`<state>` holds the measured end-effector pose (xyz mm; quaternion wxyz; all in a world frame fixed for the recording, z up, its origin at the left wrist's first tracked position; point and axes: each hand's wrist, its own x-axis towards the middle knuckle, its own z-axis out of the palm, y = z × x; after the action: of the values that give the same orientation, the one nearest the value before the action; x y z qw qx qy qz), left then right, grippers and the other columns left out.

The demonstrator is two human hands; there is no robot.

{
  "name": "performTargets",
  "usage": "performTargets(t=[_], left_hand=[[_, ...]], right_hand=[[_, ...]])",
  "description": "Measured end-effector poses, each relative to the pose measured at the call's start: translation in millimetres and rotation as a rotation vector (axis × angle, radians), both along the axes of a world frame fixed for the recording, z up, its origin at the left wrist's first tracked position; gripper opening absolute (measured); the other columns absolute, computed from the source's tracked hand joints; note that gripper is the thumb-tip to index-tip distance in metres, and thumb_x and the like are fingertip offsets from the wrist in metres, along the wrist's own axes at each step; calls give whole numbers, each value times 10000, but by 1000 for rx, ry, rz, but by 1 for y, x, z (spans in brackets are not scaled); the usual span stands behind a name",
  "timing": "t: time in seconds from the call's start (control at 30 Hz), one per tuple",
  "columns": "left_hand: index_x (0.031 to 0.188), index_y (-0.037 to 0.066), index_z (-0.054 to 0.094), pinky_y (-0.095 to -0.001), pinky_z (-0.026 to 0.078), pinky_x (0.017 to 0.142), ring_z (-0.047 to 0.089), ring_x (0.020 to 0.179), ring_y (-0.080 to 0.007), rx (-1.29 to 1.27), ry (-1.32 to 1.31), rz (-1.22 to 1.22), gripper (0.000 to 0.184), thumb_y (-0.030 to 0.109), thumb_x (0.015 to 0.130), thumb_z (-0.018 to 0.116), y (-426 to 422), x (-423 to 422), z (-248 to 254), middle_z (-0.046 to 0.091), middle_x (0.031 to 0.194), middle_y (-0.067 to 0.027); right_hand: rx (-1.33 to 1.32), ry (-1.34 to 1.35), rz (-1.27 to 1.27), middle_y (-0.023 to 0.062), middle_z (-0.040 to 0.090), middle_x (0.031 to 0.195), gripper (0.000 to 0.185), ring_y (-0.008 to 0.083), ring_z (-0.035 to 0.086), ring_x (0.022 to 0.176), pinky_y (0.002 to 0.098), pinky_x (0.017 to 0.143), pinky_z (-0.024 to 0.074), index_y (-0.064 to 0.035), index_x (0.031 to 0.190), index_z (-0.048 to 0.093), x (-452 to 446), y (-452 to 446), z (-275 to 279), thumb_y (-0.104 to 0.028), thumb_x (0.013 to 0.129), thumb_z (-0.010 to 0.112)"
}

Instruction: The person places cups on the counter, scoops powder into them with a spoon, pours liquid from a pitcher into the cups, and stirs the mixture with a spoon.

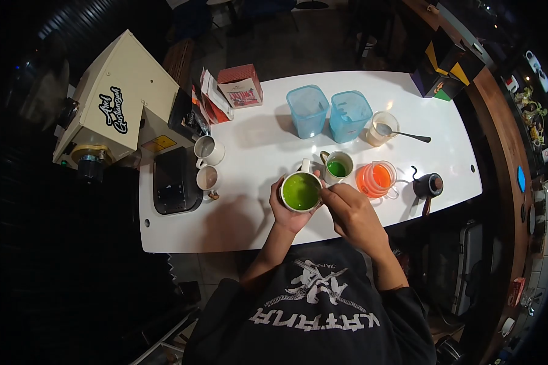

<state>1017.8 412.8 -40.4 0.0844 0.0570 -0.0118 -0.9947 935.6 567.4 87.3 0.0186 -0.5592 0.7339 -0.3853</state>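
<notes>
My left hand (284, 217) is wrapped around a white cup (305, 165), whose handle points away from me. Bright green liquid (300, 192) with small bubbles fills much of it. Against the cup's right rim, my right hand (354, 213) has its fingers pinched together; whatever is between them is hidden. Just beyond stands a second cup (331, 180) with darker green liquid inside. To its right is a clear glass jug (386, 193) that looks orange-red.
Two blue translucent containers (308, 115) and a jar with a spoon (408, 135) stand farther back. A small black kettle (429, 185) is at right. Two mugs (214, 152) stand left, near a black scale-like tray (174, 182) and a cream machine (119, 91). A pink box (240, 86) is behind.
</notes>
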Motion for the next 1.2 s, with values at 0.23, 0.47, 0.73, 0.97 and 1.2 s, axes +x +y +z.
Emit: performTargets(t=[0.23,0.47,0.73,0.97,1.2], left_hand=[[1307,24,571,-468,520,915,605,1133,-345,-113,-41,40,659,543,937,407,1,-2,5,600,1319,-150],[1316,-24,557,-442,512,921,622,1089,-316,-29,-156,56,711,551,935,386,2,4,7,609,1280,-166],[1327,-28,551,-422,511,929,605,1127,-307,-117,37,-27,719,552,936,383,-2,5,4,606,1287,-158],[1338,-54,535,-432,507,931,611,1108,-285,-128,-268,94,758,567,934,376,3,7,10,616,1277,-167],[1359,-45,519,-434,511,927,619,1101,-287,-84,-21,1,757,567,936,375,-1,6,10,629,1241,-172]], right_hand=[[-34,-136,122,176,588,920,319,368,616,796,420,691,501,49,1104,625,11,-2,0,84,787,626],[-102,-66,29,163,589,903,324,363,619,801,427,692,495,43,1107,616,0,-16,-9,81,786,633],[-42,-144,130,173,591,878,296,369,618,782,417,684,492,45,1091,621,11,-6,0,72,797,634],[-126,-108,34,172,597,884,269,368,620,786,420,687,493,41,1087,621,4,-21,-11,64,819,629],[3,-113,92,163,597,888,264,363,615,772,415,671,490,42,1088,621,5,-4,-1,54,825,631]])
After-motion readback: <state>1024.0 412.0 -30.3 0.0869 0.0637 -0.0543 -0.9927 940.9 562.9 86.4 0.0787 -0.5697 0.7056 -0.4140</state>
